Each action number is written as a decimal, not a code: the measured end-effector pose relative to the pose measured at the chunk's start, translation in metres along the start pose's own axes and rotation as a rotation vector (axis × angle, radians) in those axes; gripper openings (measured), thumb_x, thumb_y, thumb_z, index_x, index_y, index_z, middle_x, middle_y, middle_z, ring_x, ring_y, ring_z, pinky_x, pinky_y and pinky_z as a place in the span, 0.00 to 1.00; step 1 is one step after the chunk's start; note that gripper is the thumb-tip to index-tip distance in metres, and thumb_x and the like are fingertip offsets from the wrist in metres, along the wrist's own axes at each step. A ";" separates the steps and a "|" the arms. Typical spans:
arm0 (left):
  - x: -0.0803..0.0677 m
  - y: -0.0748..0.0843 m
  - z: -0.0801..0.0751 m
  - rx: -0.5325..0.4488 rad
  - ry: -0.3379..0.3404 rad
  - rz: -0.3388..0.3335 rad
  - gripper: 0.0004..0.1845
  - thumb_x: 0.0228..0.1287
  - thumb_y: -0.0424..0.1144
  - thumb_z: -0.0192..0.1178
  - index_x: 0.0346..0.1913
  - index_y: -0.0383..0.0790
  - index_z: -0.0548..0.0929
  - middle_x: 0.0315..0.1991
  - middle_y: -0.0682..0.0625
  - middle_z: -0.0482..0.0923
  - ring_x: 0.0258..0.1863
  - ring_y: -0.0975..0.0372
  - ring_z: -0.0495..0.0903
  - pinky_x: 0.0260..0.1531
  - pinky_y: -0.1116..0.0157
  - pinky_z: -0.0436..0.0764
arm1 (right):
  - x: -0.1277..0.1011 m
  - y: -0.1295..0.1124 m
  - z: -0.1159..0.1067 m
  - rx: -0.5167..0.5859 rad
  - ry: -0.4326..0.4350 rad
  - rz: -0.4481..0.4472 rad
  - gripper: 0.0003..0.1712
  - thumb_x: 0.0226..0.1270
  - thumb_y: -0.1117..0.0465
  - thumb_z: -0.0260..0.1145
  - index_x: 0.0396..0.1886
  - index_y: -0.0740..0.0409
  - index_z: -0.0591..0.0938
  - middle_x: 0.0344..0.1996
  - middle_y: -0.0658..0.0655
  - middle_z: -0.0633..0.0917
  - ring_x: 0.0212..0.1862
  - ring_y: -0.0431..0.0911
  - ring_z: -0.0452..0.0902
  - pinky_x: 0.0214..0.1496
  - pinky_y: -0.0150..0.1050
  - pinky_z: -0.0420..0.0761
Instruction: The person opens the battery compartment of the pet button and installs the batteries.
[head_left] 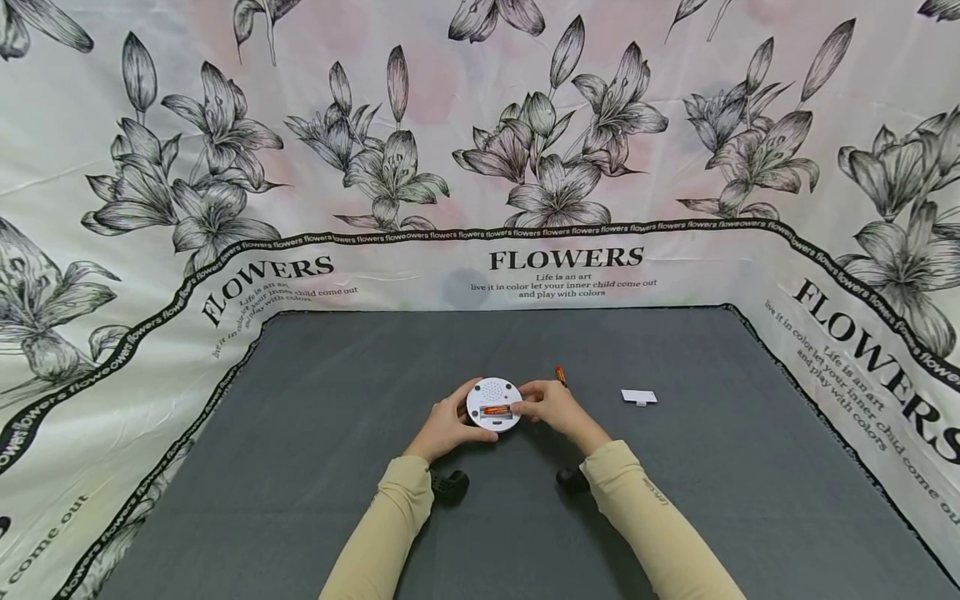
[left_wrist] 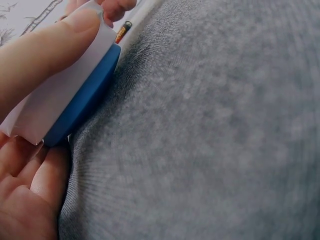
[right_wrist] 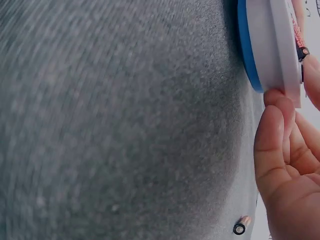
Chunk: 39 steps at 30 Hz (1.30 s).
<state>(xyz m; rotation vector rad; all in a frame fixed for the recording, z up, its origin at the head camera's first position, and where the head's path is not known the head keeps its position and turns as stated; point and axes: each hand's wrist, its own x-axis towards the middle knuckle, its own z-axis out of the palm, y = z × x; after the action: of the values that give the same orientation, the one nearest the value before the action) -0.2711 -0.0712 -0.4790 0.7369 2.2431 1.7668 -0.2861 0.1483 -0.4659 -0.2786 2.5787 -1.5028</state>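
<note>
A round white device (head_left: 480,395) with a blue underside (left_wrist: 82,100) is held back side up, close over the grey cloth. Its back shows speaker holes, dark round feet and an uncovered battery compartment with an orange battery (head_left: 496,410) in it. My left hand (head_left: 444,427) grips the device's left edge, thumb along the near side and fingers beneath. On the right, my right hand (head_left: 557,408) has its thumb at the black end of the battery (right_wrist: 302,52), while its curled fingers (right_wrist: 270,132) touch the device's rim.
Another orange and black battery (head_left: 561,377) lies on the grey cloth (head_left: 337,517) just beyond my right hand. Farther right is a small white battery cover (head_left: 639,397) with a tab. A flower-printed cloth (head_left: 420,275) borders the grey surface at the back and sides.
</note>
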 end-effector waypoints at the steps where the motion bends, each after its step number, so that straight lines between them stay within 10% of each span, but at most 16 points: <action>1: 0.000 0.000 0.000 0.001 0.000 0.000 0.49 0.46 0.31 0.73 0.70 0.34 0.56 0.63 0.41 0.64 0.59 0.56 0.68 0.51 0.63 0.74 | 0.000 0.000 0.000 0.011 -0.006 0.007 0.21 0.56 0.63 0.71 0.46 0.72 0.80 0.24 0.53 0.81 0.26 0.43 0.77 0.29 0.37 0.80; 39: -0.001 -0.003 0.003 0.055 0.049 0.003 0.50 0.42 0.30 0.75 0.70 0.37 0.58 0.61 0.42 0.67 0.56 0.57 0.71 0.50 0.64 0.75 | 0.005 -0.026 0.004 -0.039 0.022 0.260 0.10 0.49 0.65 0.74 0.26 0.66 0.82 0.19 0.52 0.76 0.18 0.41 0.69 0.23 0.35 0.74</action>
<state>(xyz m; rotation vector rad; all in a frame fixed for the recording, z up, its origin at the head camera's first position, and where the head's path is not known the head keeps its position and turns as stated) -0.2702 -0.0695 -0.4823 0.7149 2.3313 1.7495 -0.2881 0.1307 -0.4455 0.0690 2.5439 -1.3717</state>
